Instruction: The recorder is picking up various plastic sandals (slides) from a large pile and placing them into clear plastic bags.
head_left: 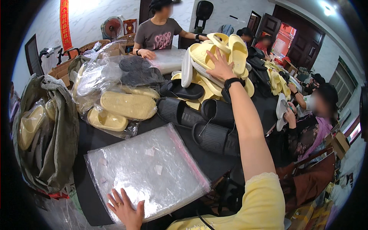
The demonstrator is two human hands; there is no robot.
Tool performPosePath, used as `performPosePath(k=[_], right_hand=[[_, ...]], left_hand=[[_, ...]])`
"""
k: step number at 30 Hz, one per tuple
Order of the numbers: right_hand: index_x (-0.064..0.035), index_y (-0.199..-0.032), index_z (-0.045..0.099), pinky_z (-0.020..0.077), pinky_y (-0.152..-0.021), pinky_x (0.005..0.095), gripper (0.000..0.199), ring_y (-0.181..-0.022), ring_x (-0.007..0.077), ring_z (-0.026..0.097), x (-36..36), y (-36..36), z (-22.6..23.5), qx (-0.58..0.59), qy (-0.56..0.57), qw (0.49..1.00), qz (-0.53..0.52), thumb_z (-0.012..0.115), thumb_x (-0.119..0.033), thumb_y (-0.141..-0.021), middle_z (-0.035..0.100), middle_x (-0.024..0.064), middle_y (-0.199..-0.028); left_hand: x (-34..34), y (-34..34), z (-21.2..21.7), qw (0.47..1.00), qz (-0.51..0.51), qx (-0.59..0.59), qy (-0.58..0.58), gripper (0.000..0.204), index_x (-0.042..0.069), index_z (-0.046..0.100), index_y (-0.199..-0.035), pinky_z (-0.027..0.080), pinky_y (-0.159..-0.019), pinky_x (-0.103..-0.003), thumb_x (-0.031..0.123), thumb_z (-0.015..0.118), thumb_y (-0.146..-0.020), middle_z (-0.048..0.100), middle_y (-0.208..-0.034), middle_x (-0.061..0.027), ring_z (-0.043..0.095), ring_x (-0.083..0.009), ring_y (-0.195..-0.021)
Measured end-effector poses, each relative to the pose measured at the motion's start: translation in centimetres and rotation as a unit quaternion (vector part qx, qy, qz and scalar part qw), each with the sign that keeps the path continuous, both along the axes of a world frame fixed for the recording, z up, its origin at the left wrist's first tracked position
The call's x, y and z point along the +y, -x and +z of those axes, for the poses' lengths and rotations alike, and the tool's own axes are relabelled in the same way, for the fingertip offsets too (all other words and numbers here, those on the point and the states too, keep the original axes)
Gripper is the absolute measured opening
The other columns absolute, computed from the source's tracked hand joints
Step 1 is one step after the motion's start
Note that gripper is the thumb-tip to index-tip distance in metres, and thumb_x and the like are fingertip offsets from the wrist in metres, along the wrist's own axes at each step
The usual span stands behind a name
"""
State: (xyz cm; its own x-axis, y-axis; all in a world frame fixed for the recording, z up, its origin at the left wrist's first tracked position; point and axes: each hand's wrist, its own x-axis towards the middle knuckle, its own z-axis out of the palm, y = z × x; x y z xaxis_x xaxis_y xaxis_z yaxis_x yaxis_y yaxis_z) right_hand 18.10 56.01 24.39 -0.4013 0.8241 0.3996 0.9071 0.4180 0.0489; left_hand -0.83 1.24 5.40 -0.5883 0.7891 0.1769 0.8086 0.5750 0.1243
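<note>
left hand (128, 211): spread wide on clear bags (132, 172), near left | right hand (221, 66): spread wide on yellow slippers (198, 55), far side

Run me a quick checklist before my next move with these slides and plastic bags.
1. Left hand on the clear plastic bag stack: ok, fingers spread.
2. Right hand at a yellow slide in the pile: ok.
3. Right hand's grip secure: cannot tell.
4. Bag stack lying flat: ok.
5. Loose black slides off the bag stack: ok.
6. Stack's top unmarked: not ok, small pale patches show.
</note>
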Motion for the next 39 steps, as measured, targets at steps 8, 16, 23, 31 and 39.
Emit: performPosePath(k=[8, 16, 23, 31, 39], right_hand=[[-0.0349, -0.145, 0.021, 0.0222, -0.1, 0.0709, 0.084, -0.137, 0.0425, 0.02, 0.1, 0.3, -1.2, -0.006, 0.007, 0.998, 0.061, 0.064, -0.047, -0.073, 0.011, 0.0131, -0.154], [-0.0094, -0.106, 0.066, 0.0272, -0.103, 0.0544, 0.039, -0.123, 0.0309, 0.043, -7.0, 1.1, -1.1, 0.037, -0.189, 0.968, 0.158, 0.059, -0.04, -0.084, 0.054, 0.0142, -0.124], [-0.0048, -0.095, 0.067, 0.0492, -0.079, 0.0397, 0.029, -0.09, 0.0309, 0.062, -15.8, 12.8, -4.3, 0.12, 0.03, 0.92, 0.373, 0.061, -0.031, -0.082, 0.064, 0.013, -0.1], [0.0048, -0.141, 0.024, 0.0351, -0.101, 0.0492, 0.093, -0.124, 0.0438, 0.04, -20.4, 26.4, -14.8, -0.011, -0.016, 0.95, 0.311, 0.067, -0.049, -0.077, 0.03, 0.0333, -0.14], [0.0038, -0.103, 0.056, 0.0555, -0.066, 0.0407, 0.039, -0.079, 0.0342, 0.068, -14.0, 27.9, -13.4, 0.021, -0.011, 0.975, 0.221, 0.061, -0.027, -0.079, 0.068, 0.0205, -0.091]], left_hand=[[0.1, 0.5, -1.8, 0.998, 0.04, -0.055, -0.004, 0.085, 0.004, 0.039, -0.139, 0.002, -0.109, -0.057, 0.066, 0.047, -0.081, 0.023, -0.15, -0.0218, 0.01, -0.0421, -0.14], [0.2, 0.6, -1.8, 0.997, 0.017, -0.047, -0.05, 0.084, 0.006, 0.04, -0.138, 0.003, -0.108, -0.06, 0.066, 0.05, -0.081, 0.022, -0.15, -0.0221, 0.01, -0.0428, -0.14], [-0.4, 0.8, -2.4, 0.994, 0.016, -0.058, -0.088, 0.081, 0.008, 0.045, -0.136, 0.006, -0.107, -0.061, 0.065, 0.053, -0.079, 0.029, -0.147, -0.022, 0.015, -0.0439, -0.138], [-0.2, 0.7, -2.2, 0.993, 0.023, -0.035, -0.113, 0.078, 0.008, 0.049, -0.132, 0.013, -0.105, -0.063, 0.062, 0.059, -0.076, 0.034, -0.143, -0.0224, 0.023, -0.0462, -0.134], [0.1, 0.4, -1.9, 0.99, 0.011, -0.04, -0.133, 0.076, 0.009, 0.052, -0.129, 0.017, -0.103, -0.063, 0.063, 0.06, -0.075, 0.038, -0.14, -0.0232, 0.027, -0.0467, -0.132]])
